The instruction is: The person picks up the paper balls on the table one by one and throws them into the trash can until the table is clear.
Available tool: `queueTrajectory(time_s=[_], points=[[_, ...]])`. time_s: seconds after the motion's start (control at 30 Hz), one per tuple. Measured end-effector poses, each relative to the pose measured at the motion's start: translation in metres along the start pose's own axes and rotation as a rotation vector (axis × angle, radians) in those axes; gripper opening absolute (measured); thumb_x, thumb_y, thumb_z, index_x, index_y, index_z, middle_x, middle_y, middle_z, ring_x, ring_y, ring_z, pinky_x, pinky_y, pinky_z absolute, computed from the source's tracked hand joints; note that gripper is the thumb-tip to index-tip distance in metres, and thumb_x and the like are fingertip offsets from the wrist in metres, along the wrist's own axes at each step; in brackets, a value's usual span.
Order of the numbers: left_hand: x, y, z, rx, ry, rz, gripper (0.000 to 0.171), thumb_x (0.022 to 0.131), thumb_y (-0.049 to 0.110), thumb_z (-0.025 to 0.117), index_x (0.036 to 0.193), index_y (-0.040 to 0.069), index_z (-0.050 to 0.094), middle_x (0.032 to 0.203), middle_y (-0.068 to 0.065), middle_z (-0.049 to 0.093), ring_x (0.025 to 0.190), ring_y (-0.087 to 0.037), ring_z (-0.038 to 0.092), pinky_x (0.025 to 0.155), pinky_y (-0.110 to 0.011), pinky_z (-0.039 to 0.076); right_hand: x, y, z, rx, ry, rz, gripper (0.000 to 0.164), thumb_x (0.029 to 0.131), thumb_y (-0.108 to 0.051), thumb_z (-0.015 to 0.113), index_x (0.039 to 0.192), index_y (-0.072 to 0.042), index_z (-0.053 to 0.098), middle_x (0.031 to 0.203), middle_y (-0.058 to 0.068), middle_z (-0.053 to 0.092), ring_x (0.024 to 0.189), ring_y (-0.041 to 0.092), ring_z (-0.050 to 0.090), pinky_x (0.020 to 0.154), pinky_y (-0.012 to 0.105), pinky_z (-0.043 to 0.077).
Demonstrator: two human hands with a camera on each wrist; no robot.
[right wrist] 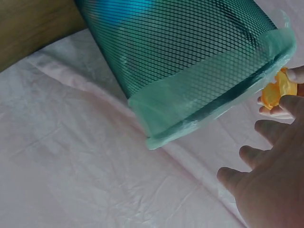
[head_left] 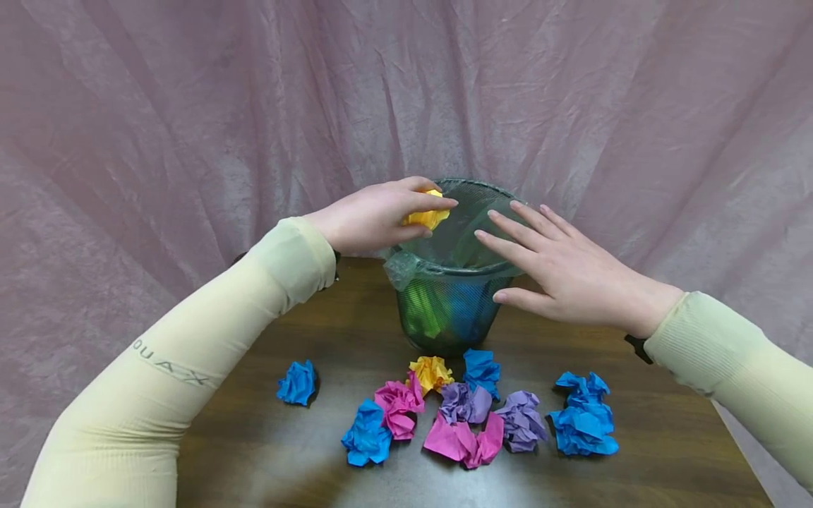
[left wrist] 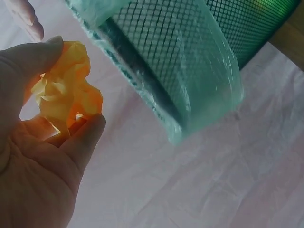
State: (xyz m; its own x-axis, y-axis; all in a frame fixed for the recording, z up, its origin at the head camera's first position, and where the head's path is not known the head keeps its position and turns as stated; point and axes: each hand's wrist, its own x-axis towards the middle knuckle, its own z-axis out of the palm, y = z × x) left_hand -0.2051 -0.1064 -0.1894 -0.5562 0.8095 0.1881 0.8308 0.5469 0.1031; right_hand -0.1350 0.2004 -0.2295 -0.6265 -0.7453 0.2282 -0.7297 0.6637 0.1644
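Observation:
My left hand (head_left: pixel 375 215) grips a crumpled yellow paper ball (head_left: pixel 434 215) at the left side of a mesh wastebasket's mouth. In the left wrist view the thumb and fingers are curled round the paper ball (left wrist: pixel 71 90), just outside the bag-covered rim. Dark mesh forms the wastebasket (head_left: pixel 447 314), lined with a thin green plastic bag (head_left: pixel 401 268) folded over its rim; green and blue shapes show through the wall. Over the basket's right side, my right hand (head_left: pixel 571 271) is spread, its fingers straight and holding nothing.
In front of the basket on the brown wooden table (head_left: pixel 254 458) lie several crumpled papers, among them a yellow one (head_left: pixel 432 372), a pink one (head_left: pixel 466 441) and a purple one (head_left: pixel 522 421). Blue balls sit left (head_left: pixel 296 383) and right (head_left: pixel 583 416). A pink curtain (head_left: pixel 317 92) hangs behind.

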Motion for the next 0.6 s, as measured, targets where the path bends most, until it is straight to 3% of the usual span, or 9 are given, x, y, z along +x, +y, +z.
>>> queueTrajectory(time_s=[0.27, 0.37, 0.5, 0.6], points=[[0.0109, -0.0007, 0.0112, 0.009, -0.064, -0.044, 0.053, 0.103, 0.027, 0.065, 0.154, 0.023, 0.050, 0.146, -0.006, 0.050, 0.120, -0.017, 0.057, 0.103, -0.033, 0.047, -0.0055, -0.0001, 0.0041, -0.003, 0.001, 0.014, 0.080, 0.099, -0.060, 0.057, 0.164, -0.024, 0.028, 0.170, 0.007, 0.018, 0.156, 0.037, 0.008, 0.124, 0.055, 0.005], [0.0113, -0.0001, 0.0114, 0.005, -0.083, -0.077, 0.057, 0.103, 0.030, 0.064, 0.157, 0.025, 0.045, 0.156, -0.010, 0.042, 0.130, -0.024, 0.054, 0.108, -0.038, 0.045, -0.0060, -0.0008, 0.0044, -0.005, 0.000, 0.018, 0.081, 0.098, -0.061, 0.057, 0.164, -0.025, 0.027, 0.170, 0.008, 0.019, 0.156, 0.036, 0.006, 0.124, 0.055, 0.005], [0.0094, 0.0002, 0.0103, -0.010, -0.118, -0.139, 0.065, 0.103, 0.041, 0.061, 0.161, 0.029, 0.034, 0.169, -0.011, 0.018, 0.151, -0.031, 0.028, 0.119, -0.046, 0.030, -0.0057, -0.0018, 0.0046, -0.008, -0.002, 0.018, 0.081, 0.099, -0.061, 0.056, 0.164, -0.025, 0.026, 0.170, 0.008, 0.018, 0.156, 0.035, 0.006, 0.124, 0.054, 0.004], [0.0077, -0.0007, 0.0103, 0.002, -0.126, -0.163, 0.068, 0.104, 0.049, 0.055, 0.163, 0.031, 0.028, 0.171, -0.008, 0.007, 0.156, -0.034, 0.010, 0.124, -0.049, 0.016, -0.0056, -0.0023, 0.0047, -0.007, -0.003, 0.017, 0.081, 0.099, -0.060, 0.056, 0.164, -0.024, 0.026, 0.170, 0.008, 0.018, 0.156, 0.036, 0.006, 0.124, 0.054, 0.004]])
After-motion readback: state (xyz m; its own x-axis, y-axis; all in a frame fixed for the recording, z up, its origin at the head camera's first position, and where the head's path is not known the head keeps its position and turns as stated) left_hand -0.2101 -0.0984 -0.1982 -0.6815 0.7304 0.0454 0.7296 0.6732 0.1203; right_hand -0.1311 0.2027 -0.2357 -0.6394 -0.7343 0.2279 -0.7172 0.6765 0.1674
